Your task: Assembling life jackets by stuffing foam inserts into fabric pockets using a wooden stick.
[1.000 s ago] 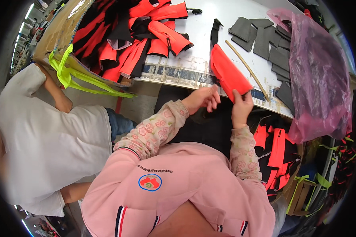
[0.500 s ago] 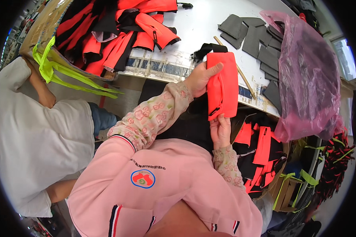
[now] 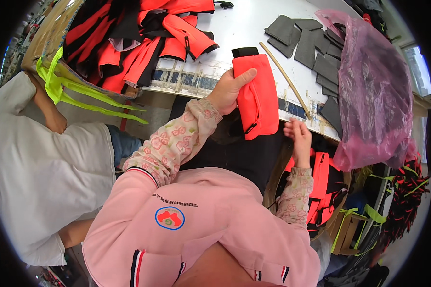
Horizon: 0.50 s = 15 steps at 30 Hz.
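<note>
My left hand (image 3: 228, 92) grips a bright red-orange zippered pouch (image 3: 263, 98) by its left side, with the thumb across its front. A black band (image 3: 244, 51) sticks up at the pouch's far end, and a black zipper pull shows near its lower left corner. My right hand (image 3: 299, 138) is apart from the pouch, just right of it by the table's front edge; its fingers are loosely curled and apart, with nothing visible in them. A thin wooden stick (image 3: 287, 82) lies on the table beyond it.
Red-orange and black pouches (image 3: 172, 36) pile up at the table's far left, by a cardboard box (image 3: 50, 33). Grey foam pieces (image 3: 305, 50) and a pink plastic bag (image 3: 373, 91) lie at right. More pouches (image 3: 323, 182) fill a box below. A person in white (image 3: 52, 167) sits at left.
My right hand has let go of the pouch's near end and moved right. My left hand has shifted the pouch slightly left, tilting it.
</note>
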Motion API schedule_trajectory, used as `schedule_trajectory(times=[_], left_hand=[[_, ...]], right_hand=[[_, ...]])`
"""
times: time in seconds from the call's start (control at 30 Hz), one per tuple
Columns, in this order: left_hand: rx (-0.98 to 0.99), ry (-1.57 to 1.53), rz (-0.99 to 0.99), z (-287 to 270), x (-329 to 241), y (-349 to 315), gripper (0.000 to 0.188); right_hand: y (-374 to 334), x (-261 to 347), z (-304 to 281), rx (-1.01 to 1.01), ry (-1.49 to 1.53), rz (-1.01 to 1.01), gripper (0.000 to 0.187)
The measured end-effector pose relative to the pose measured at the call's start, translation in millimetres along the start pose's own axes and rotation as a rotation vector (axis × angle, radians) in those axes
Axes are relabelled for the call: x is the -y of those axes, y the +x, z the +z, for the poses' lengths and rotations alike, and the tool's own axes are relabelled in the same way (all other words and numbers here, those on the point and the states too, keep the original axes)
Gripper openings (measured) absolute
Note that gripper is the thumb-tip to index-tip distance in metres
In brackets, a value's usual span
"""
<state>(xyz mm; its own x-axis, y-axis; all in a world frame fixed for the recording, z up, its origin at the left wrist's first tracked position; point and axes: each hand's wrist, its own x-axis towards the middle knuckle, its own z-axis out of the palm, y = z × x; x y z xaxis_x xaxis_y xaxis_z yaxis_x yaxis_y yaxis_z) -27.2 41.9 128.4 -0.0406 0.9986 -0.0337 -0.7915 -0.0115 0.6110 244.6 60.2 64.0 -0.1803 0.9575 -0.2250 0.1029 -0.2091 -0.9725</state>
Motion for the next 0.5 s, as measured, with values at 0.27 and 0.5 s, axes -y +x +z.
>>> schedule_trajectory(times=[0.27, 0.5], left_hand=[[-0.005, 0.036, -0.015, 5.7, 8.8, 1.9, 0.028], [0.09, 0.097, -0.036, 0.3, 3.2, -12.7, 0.045]], right_hand=[[-16.8, 16.9, 41.2, 0.383, 0.072, -0.169, 0.048], [-19.4, 1.9, 30.9, 0.292, 0.07, -0.191, 0.035]])
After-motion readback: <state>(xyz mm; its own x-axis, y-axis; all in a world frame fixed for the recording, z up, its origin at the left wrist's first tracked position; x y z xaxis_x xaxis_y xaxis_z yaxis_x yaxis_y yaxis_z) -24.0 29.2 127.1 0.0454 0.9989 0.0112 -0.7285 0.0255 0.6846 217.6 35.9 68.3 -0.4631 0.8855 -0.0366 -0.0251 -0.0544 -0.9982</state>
